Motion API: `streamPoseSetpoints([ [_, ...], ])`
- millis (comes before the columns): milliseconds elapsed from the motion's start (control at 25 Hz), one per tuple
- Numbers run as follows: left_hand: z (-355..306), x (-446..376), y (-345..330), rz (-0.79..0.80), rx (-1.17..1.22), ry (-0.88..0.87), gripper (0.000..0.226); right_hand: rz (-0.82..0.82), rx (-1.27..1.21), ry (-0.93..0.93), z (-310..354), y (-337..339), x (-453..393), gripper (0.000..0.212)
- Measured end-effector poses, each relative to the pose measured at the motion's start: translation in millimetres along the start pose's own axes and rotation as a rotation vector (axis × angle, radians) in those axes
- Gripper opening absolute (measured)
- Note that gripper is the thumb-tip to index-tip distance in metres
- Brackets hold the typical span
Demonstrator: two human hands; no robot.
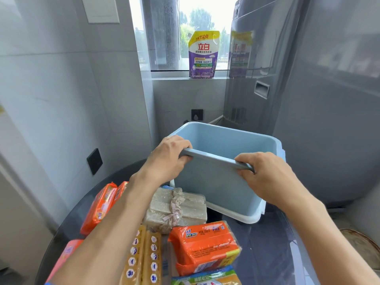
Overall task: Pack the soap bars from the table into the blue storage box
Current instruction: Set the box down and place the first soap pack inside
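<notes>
Both hands (168,156) (260,173) gripping blue storage box (216,188) near rim

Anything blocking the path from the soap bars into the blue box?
Nothing visible does. The blue storage box is open-topped, with no lid on it, and what shows of its inside looks empty. The left hand and right hand both grip its near rim, so neither is free for the soap bars yet.
</notes>
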State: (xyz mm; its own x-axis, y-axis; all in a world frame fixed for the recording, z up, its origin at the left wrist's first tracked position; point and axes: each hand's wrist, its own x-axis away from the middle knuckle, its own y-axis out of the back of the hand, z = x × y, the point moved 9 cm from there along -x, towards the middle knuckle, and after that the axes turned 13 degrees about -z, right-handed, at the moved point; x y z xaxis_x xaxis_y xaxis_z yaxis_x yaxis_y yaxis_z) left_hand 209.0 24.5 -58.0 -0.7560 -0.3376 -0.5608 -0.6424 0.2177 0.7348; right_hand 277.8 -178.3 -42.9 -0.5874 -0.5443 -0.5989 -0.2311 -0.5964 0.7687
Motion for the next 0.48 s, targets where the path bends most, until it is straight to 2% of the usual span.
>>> streamPoseSetpoints([
  [120, -3.0, 6.5, -0.4, -0.110, -0.001, 0.026, 0.010, -0.055, 0.009, -0.009, -1.5, -0.7, -0.4, 0.017],
  [480, 4.6, 9.1, -7.8, -0.161, -0.019, 0.091, 0.021, -0.213, -0.001, 0.022, -3.3, -2.9, -1.8, 0.011],
])
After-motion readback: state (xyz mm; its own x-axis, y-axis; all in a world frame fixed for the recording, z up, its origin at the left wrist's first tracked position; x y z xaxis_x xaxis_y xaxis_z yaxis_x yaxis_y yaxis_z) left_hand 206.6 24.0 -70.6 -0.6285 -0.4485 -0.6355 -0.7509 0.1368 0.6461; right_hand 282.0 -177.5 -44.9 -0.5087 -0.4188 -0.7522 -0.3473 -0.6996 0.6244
